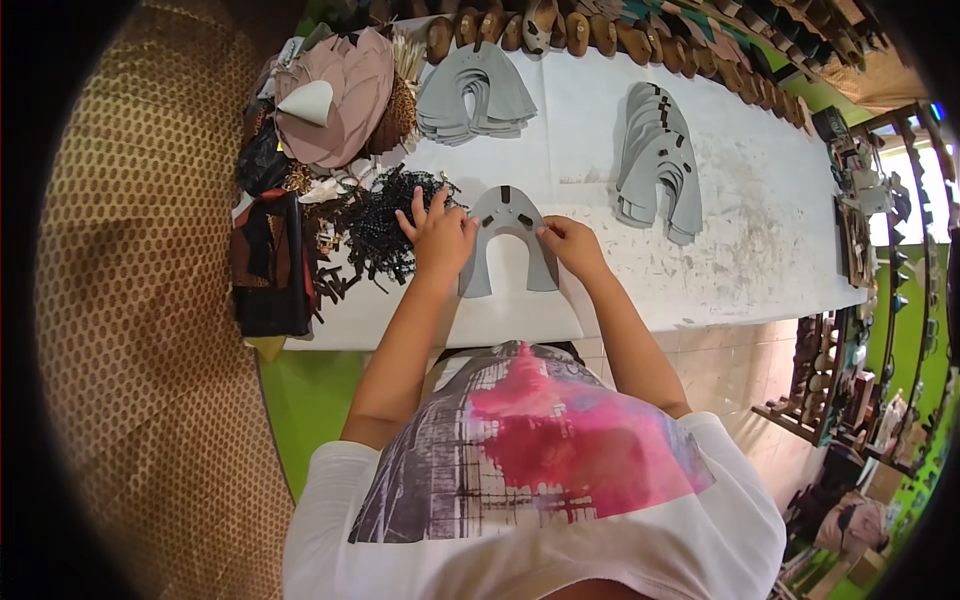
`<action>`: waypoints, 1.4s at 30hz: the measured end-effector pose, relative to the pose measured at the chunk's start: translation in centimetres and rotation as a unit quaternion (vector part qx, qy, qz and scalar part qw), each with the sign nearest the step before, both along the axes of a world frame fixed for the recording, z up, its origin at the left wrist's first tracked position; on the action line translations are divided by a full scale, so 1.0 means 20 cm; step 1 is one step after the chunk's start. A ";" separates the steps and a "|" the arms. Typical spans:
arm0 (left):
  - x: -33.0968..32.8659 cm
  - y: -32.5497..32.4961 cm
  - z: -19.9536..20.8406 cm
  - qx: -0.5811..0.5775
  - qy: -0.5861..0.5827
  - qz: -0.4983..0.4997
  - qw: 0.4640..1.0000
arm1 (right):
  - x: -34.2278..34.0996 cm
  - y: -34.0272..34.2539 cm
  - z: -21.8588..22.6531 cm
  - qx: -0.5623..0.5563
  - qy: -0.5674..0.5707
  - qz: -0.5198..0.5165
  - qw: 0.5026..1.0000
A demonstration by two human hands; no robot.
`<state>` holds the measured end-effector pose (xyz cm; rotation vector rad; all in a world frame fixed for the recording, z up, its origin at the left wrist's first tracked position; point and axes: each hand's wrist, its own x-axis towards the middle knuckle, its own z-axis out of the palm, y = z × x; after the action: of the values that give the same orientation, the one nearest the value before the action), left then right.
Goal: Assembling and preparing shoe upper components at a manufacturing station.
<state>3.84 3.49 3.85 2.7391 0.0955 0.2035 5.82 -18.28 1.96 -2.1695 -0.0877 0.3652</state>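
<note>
A grey horseshoe-shaped shoe upper (481, 262) lies in front of me on the white-covered table, its curved end pointing away. Small dark strips sit on it, one at the top of the curve and one toward each side. My left hand (438, 240) pinches the upper's left edge between thumb and forefinger, the other fingers raised and spread. On the opposite edge, my right hand (578, 248) has its fingers curled and closed on the grey piece. Just left of my left hand is a tangled heap of black beaded strands (385, 215).
Grey uppers lie in a fanned stack (470, 105) at the far side. Another stack (660, 165), with dark strips on it, is to the right. Pinkish pieces (335, 110) are heaped at left. Wooden shoe lasts (630, 45) line the back edge; racks (895, 270) stand at right.
</note>
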 end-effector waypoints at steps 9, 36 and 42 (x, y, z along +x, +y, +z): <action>-0.10 -0.04 -0.04 -0.057 0.042 -0.049 0.996 | -0.08 -0.07 0.11 0.198 0.207 -0.123 0.950; 0.09 -0.98 0.08 -0.404 0.284 -0.099 0.864 | 0.05 -1.07 0.10 0.295 0.281 0.000 0.913; 0.21 -1.09 0.08 -0.442 0.270 -0.055 0.854 | 0.18 -1.22 0.16 0.274 0.223 -0.048 0.934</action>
<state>8.00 -18.27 5.46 1.7890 0.1401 -0.5303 9.45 -42.59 5.11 -1.4943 0.1566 0.6797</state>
